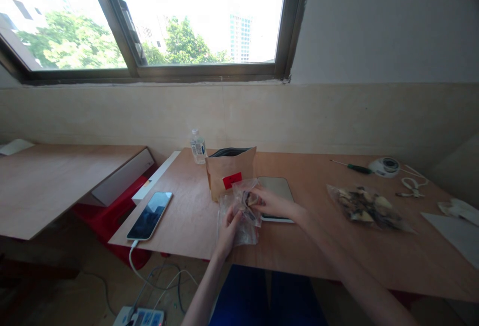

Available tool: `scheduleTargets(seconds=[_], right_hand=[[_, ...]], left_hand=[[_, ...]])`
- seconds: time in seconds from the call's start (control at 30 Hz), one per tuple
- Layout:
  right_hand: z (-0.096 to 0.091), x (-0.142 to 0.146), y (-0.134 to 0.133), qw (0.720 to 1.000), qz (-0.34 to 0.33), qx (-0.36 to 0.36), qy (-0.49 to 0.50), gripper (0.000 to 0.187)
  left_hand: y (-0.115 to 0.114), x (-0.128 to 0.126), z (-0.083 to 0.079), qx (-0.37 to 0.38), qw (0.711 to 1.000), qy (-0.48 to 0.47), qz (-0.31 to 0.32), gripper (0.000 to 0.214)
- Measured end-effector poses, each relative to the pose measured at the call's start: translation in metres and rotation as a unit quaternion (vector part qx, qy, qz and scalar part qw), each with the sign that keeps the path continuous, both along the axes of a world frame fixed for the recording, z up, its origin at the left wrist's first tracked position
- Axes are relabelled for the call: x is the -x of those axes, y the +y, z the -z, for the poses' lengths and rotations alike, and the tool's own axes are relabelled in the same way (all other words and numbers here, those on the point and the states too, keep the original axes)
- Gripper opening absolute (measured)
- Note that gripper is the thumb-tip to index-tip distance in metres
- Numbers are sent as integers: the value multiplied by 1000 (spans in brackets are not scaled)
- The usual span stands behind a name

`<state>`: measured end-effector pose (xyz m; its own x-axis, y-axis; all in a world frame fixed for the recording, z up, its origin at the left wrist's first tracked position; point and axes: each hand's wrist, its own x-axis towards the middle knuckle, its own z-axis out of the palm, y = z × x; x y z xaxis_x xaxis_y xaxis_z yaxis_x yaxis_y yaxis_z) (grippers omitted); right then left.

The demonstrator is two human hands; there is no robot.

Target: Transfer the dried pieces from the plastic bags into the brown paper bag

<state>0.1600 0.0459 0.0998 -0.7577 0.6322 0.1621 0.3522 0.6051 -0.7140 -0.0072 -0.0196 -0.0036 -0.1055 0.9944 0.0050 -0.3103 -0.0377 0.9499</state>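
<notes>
My left hand [229, 226] and my right hand [272, 202] both grip a small clear plastic bag [245, 201] with some dark and light pieces inside, held just above the wooden table [307, 251]. More clear bags [243, 231] lie under my left hand. A brown paper pouch [229, 170] with a red label stands open right behind the hands. A flat grey scale [276, 187] lies under my right hand.
A clear bag of mixed dried pieces [368, 207] lies to the right. A phone [150, 215] on a cable sits left, a water bottle [198, 145] behind. A screwdriver [352, 167], tape roll [387, 165] and scissors [411, 185] lie far right.
</notes>
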Motion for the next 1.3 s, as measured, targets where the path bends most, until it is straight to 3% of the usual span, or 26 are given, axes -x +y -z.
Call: scheduleTargets(seconds=[0.43,0.57,0.73,0.93,1.3], right_hand=[[-5,1,-3,974,76,-183,-110,15],[-3,2,-4,975,101,-166,-104,14],[7,2,1,980,81,-162,-84,39],[16,0,5,983,57,-134,-110,30],[-4,-8,2,991,80,-99,-28,21]], left_hand=[[2,0,-3,-25,999,27,-2,37],[2,0,-5,-24,999,31,-4,36],[1,1,-8,-27,999,26,8,35],[1,2,0,1,1000,22,-12,37],[4,3,9,24,999,-3,-31,40]])
